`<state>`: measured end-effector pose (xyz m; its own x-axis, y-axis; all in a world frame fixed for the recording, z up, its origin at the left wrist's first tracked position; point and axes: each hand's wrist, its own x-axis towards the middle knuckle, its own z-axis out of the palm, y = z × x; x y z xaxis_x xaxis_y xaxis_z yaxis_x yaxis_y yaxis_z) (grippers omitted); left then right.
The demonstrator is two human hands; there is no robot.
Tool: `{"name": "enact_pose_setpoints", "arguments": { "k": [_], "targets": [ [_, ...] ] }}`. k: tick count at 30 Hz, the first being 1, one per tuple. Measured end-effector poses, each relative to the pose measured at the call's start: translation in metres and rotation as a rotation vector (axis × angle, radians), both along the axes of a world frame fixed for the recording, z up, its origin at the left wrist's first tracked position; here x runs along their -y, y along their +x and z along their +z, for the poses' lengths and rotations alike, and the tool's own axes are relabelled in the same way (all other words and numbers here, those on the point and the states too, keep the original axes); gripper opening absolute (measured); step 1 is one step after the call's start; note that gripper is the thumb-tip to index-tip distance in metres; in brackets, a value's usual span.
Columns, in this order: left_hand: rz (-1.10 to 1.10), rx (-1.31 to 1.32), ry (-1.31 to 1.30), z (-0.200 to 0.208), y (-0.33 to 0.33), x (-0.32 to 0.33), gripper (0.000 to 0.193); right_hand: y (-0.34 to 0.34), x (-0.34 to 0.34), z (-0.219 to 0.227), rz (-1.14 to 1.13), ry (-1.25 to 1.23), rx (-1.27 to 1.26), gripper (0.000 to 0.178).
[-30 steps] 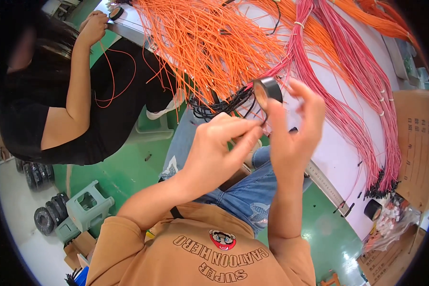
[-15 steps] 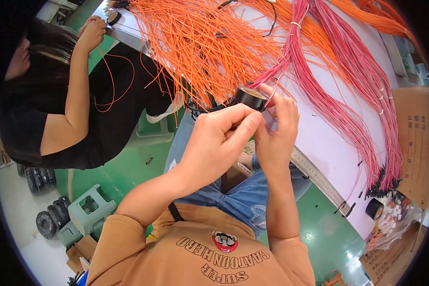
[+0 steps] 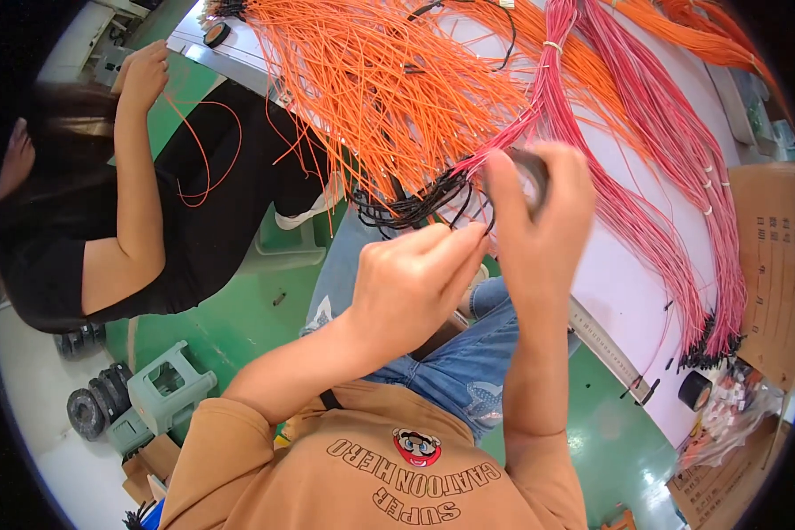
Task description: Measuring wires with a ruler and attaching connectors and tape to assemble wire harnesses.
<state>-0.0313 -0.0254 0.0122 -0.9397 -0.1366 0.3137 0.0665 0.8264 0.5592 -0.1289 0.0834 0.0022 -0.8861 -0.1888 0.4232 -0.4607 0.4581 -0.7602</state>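
My left hand (image 3: pixel 415 278) is closed in a pinch at the table's near edge, its fingertips on a thin black wire end (image 3: pixel 489 212). Close by on the right, my right hand (image 3: pixel 548 230) grips a roll of black tape (image 3: pixel 532 170) between thumb and fingers, slightly blurred. Black sleeved ends (image 3: pixel 406 208) of wires gather just beyond my left hand. A bundle of pink wires (image 3: pixel 583 168) runs from behind the right hand up the table. Loose orange wires (image 3: pixel 371 88) with bare tips spread out to the left.
A metal ruler (image 3: pixel 605 340) lies along the table edge. Another tape roll (image 3: pixel 694 389) sits at the right corner by a cardboard box (image 3: pixel 773 265). At left, a co-worker in black (image 3: pixel 124 221) holds an orange wire; a tape roll (image 3: pixel 216 34) rests nearby. Green stools (image 3: pixel 170 380) stand on the floor.
My right hand has moved right and up with the tape roll, away from my left hand. More black wire ends now show between them. The co-worker's hand has shifted left.
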Motion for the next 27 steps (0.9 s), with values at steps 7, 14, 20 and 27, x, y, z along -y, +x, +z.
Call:
{"name": "enact_pose_setpoints", "arguments": {
  "k": [7,14,20,27],
  "targets": [
    [0.054,0.178,0.699,0.01,-0.008,0.003,0.013,0.019,-0.035,0.0,0.125,-0.051,0.242,0.025],
    [0.003,0.267,0.722,0.016,-0.017,0.004,0.015,0.023,0.0,-0.03,0.176,-0.06,0.091,0.028],
    [0.058,0.065,0.305,-0.006,-0.019,0.015,0.012,0.015,-0.034,-0.017,0.16,0.195,-0.002,0.028],
    [0.102,0.366,0.658,0.003,-0.009,-0.005,0.016,0.001,-0.001,0.007,0.061,-0.034,0.233,0.019]
  ]
}}
